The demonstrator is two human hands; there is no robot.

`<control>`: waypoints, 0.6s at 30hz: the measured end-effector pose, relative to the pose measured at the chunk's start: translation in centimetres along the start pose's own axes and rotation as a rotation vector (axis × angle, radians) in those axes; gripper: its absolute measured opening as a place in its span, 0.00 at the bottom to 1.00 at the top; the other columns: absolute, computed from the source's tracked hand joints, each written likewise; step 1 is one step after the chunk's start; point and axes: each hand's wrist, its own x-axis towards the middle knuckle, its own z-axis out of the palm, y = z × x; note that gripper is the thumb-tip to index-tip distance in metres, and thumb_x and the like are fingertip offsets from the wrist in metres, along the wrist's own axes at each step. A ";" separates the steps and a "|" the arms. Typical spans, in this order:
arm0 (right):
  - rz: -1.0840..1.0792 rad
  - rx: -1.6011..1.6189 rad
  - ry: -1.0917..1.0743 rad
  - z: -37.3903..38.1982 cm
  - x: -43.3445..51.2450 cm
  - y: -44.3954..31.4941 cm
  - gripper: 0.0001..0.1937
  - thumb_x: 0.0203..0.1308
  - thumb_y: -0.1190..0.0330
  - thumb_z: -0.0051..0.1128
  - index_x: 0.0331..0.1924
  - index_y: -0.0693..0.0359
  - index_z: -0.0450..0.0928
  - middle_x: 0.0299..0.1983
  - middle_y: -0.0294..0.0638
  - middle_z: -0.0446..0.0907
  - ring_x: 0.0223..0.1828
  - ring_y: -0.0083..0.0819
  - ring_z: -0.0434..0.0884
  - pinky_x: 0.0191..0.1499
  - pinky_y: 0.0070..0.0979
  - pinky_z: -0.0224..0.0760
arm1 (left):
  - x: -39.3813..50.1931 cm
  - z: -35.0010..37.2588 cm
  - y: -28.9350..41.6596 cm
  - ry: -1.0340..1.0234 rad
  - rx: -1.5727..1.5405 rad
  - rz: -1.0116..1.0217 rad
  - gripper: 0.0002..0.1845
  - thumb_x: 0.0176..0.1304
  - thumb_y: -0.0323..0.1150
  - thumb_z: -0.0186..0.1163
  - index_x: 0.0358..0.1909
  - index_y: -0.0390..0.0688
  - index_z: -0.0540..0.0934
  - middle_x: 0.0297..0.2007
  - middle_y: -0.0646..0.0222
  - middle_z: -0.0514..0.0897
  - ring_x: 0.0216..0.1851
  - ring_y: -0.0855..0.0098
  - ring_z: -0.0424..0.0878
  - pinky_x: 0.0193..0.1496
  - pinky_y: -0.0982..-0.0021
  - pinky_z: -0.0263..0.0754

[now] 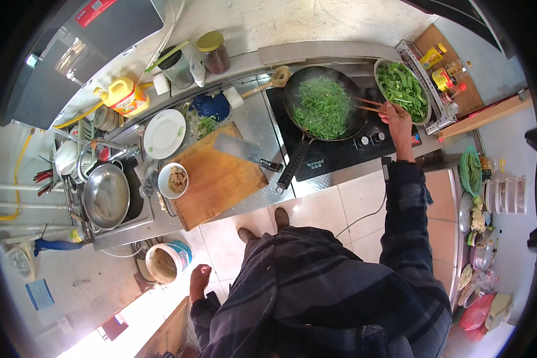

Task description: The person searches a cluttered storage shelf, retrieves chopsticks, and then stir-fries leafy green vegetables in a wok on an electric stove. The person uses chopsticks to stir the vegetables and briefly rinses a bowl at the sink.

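Observation:
My right hand (396, 117) is closed on wooden chopsticks (370, 105), whose tips reach over the right side of a black wok (326, 136). Chopped green vegetables (323, 107) lie steaming in the wok, which stands on a black gas stove (324, 168). Just beyond my right hand is an oval metal bowl (428, 100) of leafy greens (400, 83). My left hand (200, 278) hangs at my side, away from the counter, near a bucket; its fingers are curled, and nothing is seen in it.
Left of the stove, a cleaver (238, 147) lies on a wooden cutting board (219, 188), beside a white bowl (173, 180) of brown pieces and a white plate (164, 134). A metal pan (106, 197) rests over the sink. The wok handle (293, 165) points towards me. A bucket (168, 262) stands on the floor.

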 end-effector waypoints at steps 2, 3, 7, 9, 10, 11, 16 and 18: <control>0.153 0.092 0.095 0.8 0.9 2.4 0.17 0.74 0.63 0.59 0.51 0.72 0.83 0.43 0.47 0.88 0.41 0.32 0.90 0.43 0.25 0.85 | 0.1 0.8 0.3 0.000 -0.018 0.034 0.20 0.65 0.45 0.65 0.47 0.37 0.86 0.43 0.50 0.90 0.49 0.54 0.89 0.53 0.58 0.82; 0.160 0.216 0.078 1.5 0.7 3.7 0.17 0.75 0.62 0.59 0.53 0.71 0.82 0.44 0.48 0.88 0.43 0.34 0.90 0.46 0.26 0.86 | 0.2 1.2 0.4 -0.002 -0.022 0.034 0.20 0.65 0.45 0.65 0.46 0.37 0.86 0.43 0.50 0.90 0.48 0.54 0.89 0.53 0.58 0.82; 0.030 0.197 -0.159 2.0 -1.6 4.2 0.18 0.76 0.62 0.56 0.56 0.72 0.81 0.47 0.50 0.87 0.46 0.37 0.90 0.51 0.27 0.85 | 0.5 2.2 1.4 -0.007 -0.052 0.021 0.19 0.65 0.44 0.65 0.46 0.37 0.87 0.42 0.50 0.90 0.48 0.54 0.89 0.52 0.59 0.82; -0.011 0.118 -0.245 0.9 -2.3 2.2 0.19 0.77 0.63 0.56 0.57 0.72 0.81 0.48 0.50 0.87 0.47 0.37 0.90 0.52 0.26 0.85 | 0.6 2.6 1.8 -0.005 -0.071 0.033 0.19 0.65 0.43 0.65 0.46 0.37 0.87 0.43 0.51 0.91 0.48 0.55 0.89 0.52 0.59 0.82; -0.027 0.081 -0.284 0.3 -2.2 1.1 0.19 0.77 0.63 0.55 0.58 0.72 0.81 0.48 0.49 0.87 0.47 0.36 0.89 0.52 0.26 0.84 | 0.6 2.9 2.0 0.001 -0.078 0.030 0.19 0.66 0.43 0.65 0.46 0.37 0.87 0.43 0.51 0.91 0.48 0.55 0.89 0.52 0.59 0.82; -0.082 0.075 -0.372 -0.1 -1.8 0.3 0.19 0.77 0.63 0.55 0.58 0.72 0.81 0.48 0.49 0.87 0.47 0.36 0.89 0.53 0.26 0.84 | 0.5 3.0 2.1 0.013 -0.088 0.013 0.19 0.66 0.43 0.64 0.47 0.38 0.87 0.43 0.51 0.91 0.48 0.55 0.89 0.52 0.59 0.82; 0.011 0.039 -0.075 1.0 6.0 1.0 0.22 0.75 0.62 0.59 0.60 0.74 0.78 0.49 0.51 0.87 0.49 0.37 0.89 0.55 0.28 0.84 | -0.1 4.1 1.7 0.068 -0.078 0.075 0.14 0.65 0.38 0.62 0.44 0.39 0.87 0.31 0.62 0.89 0.36 0.67 0.87 0.43 0.66 0.79; 0.117 0.203 -0.200 3.0 7.9 3.5 0.21 0.75 0.62 0.59 0.59 0.74 0.79 0.49 0.52 0.87 0.49 0.39 0.90 0.56 0.30 0.84 | -0.3 4.3 0.9 0.065 -0.080 0.080 0.13 0.65 0.38 0.62 0.44 0.39 0.87 0.31 0.62 0.89 0.36 0.67 0.87 0.43 0.66 0.79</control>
